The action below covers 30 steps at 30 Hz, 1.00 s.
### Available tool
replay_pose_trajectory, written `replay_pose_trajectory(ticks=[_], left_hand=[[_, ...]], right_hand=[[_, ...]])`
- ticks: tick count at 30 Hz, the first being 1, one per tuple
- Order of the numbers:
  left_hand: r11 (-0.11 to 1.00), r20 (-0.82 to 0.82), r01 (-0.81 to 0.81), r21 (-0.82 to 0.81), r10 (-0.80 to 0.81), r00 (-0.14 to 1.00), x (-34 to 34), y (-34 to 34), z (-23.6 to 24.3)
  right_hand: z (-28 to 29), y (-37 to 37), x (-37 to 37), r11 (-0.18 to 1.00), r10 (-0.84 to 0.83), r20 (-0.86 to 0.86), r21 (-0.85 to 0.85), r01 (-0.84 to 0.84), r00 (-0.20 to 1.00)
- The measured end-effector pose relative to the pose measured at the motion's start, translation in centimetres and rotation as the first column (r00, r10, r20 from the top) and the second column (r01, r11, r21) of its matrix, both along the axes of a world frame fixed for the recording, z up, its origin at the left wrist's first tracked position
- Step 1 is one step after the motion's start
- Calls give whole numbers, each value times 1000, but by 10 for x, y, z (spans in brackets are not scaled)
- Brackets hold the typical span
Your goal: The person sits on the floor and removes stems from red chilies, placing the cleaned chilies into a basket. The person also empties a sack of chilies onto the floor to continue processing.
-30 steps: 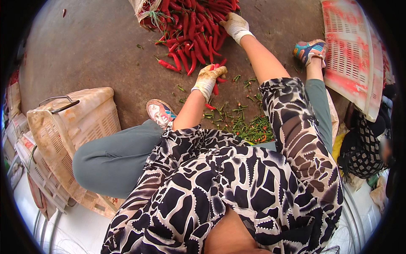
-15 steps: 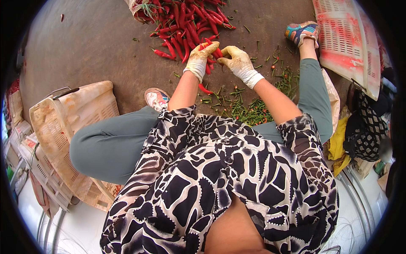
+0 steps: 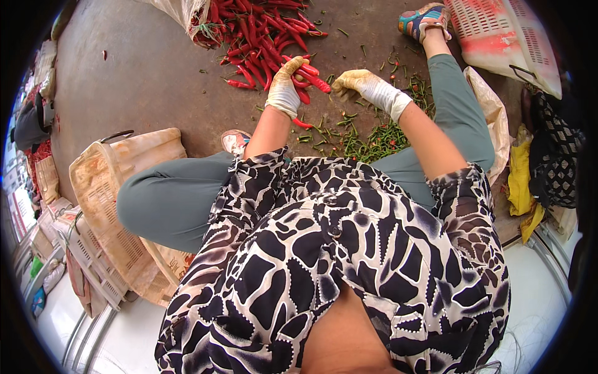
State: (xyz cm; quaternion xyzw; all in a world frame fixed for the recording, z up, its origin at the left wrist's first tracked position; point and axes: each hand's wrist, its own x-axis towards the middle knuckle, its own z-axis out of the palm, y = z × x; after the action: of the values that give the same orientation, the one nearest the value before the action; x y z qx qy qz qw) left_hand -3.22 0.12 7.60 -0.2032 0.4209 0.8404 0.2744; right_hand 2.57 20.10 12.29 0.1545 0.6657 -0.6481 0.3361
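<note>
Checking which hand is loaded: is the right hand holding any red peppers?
No, the left hand holds the red peppers, and the right hand is apart from them.

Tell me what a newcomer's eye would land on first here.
Probably the red pepper pile near the top, at the mouth of a pale sack. Next, the gloved left grip below it in the picture, holding several red peppers. Then the green stems scattered below the right grip.

We've got several red chilies (image 3: pixel 316 81) in the gloved left hand (image 3: pixel 286 85), gloved right hand (image 3: pixel 366 87) just beside; can't tell if it pinches anything. Beyond: chili pile (image 3: pixel 252 38) at a pale sack's (image 3: pixel 177 11) mouth. Green stems (image 3: pixel 387 138) on floor (image 3: pixel 134 81) between our legs, crates (image 3: pixel 98 184) both sides.
</note>
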Motion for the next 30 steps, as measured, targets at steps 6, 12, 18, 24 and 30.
replay_pose_trajectory(ticks=[6,12,18,24,30], left_hand=[[993,-86,44,-109,-53,995,13,-7,-5],[959,-79,-81,-273,62,995,31,-11,-4],[925,35,-309,-223,324,945,28,-18,-33],[881,333,-450,-148,473,816,1,-65,-64],[891,485,-440,114,337,807,3,-64,-64]], right_hand=[[-9,-27,28,959,25,155,-283,20,988],[-10,-57,37,944,64,244,-328,21,968],[-19,-88,30,819,-194,555,-362,445,809],[-2,-77,-10,967,183,-607,253,-31,773],[-99,-37,-107,445,636,-338,895,29,693]])
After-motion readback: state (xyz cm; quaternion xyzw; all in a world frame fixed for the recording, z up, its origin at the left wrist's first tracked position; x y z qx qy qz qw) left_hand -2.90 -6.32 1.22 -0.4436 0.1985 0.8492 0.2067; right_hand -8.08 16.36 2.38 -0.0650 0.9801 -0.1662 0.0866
